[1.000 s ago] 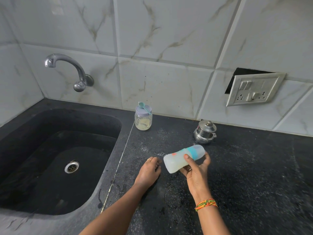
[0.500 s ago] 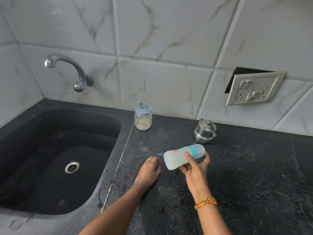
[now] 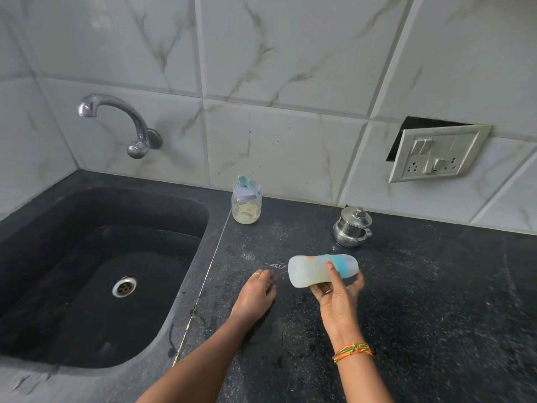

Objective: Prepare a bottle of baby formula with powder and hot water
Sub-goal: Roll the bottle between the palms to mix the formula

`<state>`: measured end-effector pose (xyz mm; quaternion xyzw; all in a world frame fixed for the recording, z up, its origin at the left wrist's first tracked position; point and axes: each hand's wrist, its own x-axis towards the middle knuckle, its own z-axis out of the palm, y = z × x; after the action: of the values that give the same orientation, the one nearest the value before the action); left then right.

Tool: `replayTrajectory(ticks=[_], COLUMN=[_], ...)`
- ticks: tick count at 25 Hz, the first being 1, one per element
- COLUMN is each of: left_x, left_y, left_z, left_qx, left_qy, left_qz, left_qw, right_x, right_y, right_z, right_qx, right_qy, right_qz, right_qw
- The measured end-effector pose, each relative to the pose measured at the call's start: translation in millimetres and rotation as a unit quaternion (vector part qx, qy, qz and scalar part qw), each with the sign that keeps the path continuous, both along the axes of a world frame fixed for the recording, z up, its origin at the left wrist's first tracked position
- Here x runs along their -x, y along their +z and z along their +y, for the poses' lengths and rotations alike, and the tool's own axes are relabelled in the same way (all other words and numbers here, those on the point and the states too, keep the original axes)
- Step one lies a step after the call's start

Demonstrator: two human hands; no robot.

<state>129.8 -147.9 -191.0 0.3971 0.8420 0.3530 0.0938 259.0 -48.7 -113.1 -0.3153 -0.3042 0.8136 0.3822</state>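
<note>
My right hand (image 3: pixel 338 292) grips a translucent baby bottle (image 3: pixel 311 271) with a blue collar, held sideways just above the black counter, its base pointing left. Pale milky liquid shows inside it. My left hand (image 3: pixel 255 295) rests on the counter to the left of the bottle, fingers curled, holding nothing. A glass jar of pale powder (image 3: pixel 246 209) with a lilac lid stands at the back by the wall, a teal scoop (image 3: pixel 247 186) lying on its lid. A small steel lidded pot (image 3: pixel 352 227) stands behind the bottle.
A deep black sink (image 3: pixel 35 286) with a steel drain (image 3: pixel 124 286) lies to the left, under a wall tap (image 3: pixel 116 117). A loose socket plate (image 3: pixel 438 152) hangs from the tiled wall at right. The dark counter (image 3: pixel 436 301) stretches to the right.
The bottle in my right hand has risen slightly and levelled out towards horizontal. My left hand has stayed in place on the counter.
</note>
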Motion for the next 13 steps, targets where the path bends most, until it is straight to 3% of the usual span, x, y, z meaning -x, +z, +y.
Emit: replayTrajectory(ticks=[10, 13], left_x=[1.0, 1.0], left_y=[-1.7, -1.7], left_z=[0.3, 0.5], left_qx=[0.006, 0.002], left_qy=[0.005, 0.005], left_qz=[0.005, 0.000], left_qw=[1.000, 1.000], right_x=[-1.9, -1.1], right_y=[8.1, 9.5], right_z=[-1.5, -1.1], right_qx=[-0.037, -0.008], right_qy=[0.035, 0.002], right_qz=[-0.007, 0.014], right_qw=[0.999, 1.000])
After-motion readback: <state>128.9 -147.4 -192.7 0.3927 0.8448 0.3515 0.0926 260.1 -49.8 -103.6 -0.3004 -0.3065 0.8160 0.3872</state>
